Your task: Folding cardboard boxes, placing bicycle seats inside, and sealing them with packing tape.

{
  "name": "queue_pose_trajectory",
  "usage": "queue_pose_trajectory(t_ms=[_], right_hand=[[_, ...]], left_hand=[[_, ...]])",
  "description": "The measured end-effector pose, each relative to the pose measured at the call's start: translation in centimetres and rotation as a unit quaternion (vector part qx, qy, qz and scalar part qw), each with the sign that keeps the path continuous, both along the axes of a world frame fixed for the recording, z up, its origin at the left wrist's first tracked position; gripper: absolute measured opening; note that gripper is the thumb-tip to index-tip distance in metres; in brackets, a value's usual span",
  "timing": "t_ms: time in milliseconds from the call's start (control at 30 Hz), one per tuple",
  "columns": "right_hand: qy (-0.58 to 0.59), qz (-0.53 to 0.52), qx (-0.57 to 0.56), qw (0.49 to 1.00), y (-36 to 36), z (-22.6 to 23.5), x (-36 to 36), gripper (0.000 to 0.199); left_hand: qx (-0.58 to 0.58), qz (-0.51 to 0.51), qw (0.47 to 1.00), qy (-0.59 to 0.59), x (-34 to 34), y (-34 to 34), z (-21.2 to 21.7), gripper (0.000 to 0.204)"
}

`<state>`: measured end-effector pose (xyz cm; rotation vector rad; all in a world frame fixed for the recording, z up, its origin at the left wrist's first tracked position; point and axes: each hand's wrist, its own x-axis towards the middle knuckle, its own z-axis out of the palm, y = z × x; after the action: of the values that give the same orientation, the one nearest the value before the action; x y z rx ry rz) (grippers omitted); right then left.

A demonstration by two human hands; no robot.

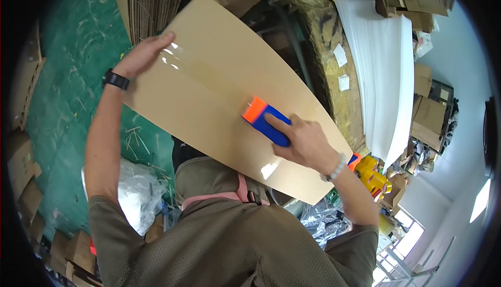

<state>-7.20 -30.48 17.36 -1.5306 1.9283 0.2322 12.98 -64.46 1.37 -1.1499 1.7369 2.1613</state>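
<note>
A large brown cardboard box [229, 62], its broad face up, lies slantwise in front of me. My left hand [145, 53] grips its far left edge, thumb on top and the other fingers partly hidden. Shiny clear tape [171, 56] crosses the face beside that hand. My right hand [307, 145] is closed round a blue tape dispenser [269, 125] with an orange front end, over the middle of the box. Whether the dispenser touches the cardboard cannot be made out.
Flattened cardboard [156, 5] is stacked beyond the box. White foam sheets [376, 67] stand at the right, near yellow tape rolls [373, 174] and another orange-and-blue tool [355, 160]. Clear plastic wrap [138, 193] lies on the green floor [68, 109] at left.
</note>
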Motion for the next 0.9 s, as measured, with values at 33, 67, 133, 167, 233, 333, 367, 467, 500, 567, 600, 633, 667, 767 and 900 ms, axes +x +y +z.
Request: queue_pose_trajectory(t_ms=[33,67,133,167,233,333,367,467,500,567,600,633,667,767,900], right_hand=[[0.010,-0.004,0.007,1.000,3.9,0.6,-0.9,0.059],[0.018,-0.007,0.011,1.000,7.9,1.0,-1.9,0.059],[0.027,-0.011,0.040,0.999,16.5,1.6,-4.6,0.058],[0.038,-0.020,0.081,0.996,19.7,1.7,-5.5,0.058],[0.052,-0.049,0.017,0.997,23.1,1.5,-6.2,0.057],[0.037,-0.058,-0.003,0.998,24.6,0.1,-6.8,0.056],[0.023,-0.053,-0.009,0.998,25.1,-0.2,-6.9,0.057],[0.012,-0.050,-0.028,0.998,26.5,0.2,-7.6,0.056],[0.014,-0.064,-0.030,0.997,28.3,0.5,-8.3,0.056],[0.000,-0.056,-0.017,0.998,31.8,-0.5,-9.5,0.058],[-0.004,-0.083,0.035,0.996,34.3,0.1,-10.3,0.059],[0.002,-0.109,0.059,0.992,37.6,1.2,-11.2,0.060],[-0.003,-0.121,0.077,0.990,40.9,2.2,-12.1,0.064],[0.045,-0.137,0.108,0.984,51.9,1.7,-13.9,0.070],[0.048,-0.137,0.087,0.986,52.9,-6.7,-14.3,0.049]], left_hand=[[0.007,0.011,1.000,-0.007,0.1,0.5,0.8,0.081],[-0.034,0.026,0.998,-0.038,0.6,0.8,0.9,0.079],[-0.113,0.043,0.992,-0.026,1.1,1.1,0.3,0.072],[-0.118,0.036,0.992,-0.025,0.3,1.6,0.9,0.072],[-0.528,-0.033,0.820,-0.218,-2.0,4.3,3.3,0.063],[-0.726,-0.026,0.685,0.063,-9.7,21.8,4.6,0.061],[-0.686,-0.090,0.713,0.110,-11.7,28.8,4.3,0.066],[-0.573,-0.240,0.769,0.152,-15.4,40.4,4.5,0.070],[-0.587,-0.253,0.758,0.126,-15.6,41.0,3.8,0.070],[-0.586,-0.280,0.751,0.119,-16.7,41.7,1.5,0.070],[-0.597,-0.284,0.743,0.108,-16.2,42.2,1.4,0.070],[-0.613,-0.285,0.731,0.097,-16.2,42.3,1.7,0.070],[-0.612,-0.293,0.729,0.087,-16.2,42.3,2.0,0.070],[-0.634,-0.295,0.709,0.089,-16.8,42.6,2.8,0.069],[-0.640,-0.298,0.703,0.087,-17.3,42.7,2.1,0.071]])
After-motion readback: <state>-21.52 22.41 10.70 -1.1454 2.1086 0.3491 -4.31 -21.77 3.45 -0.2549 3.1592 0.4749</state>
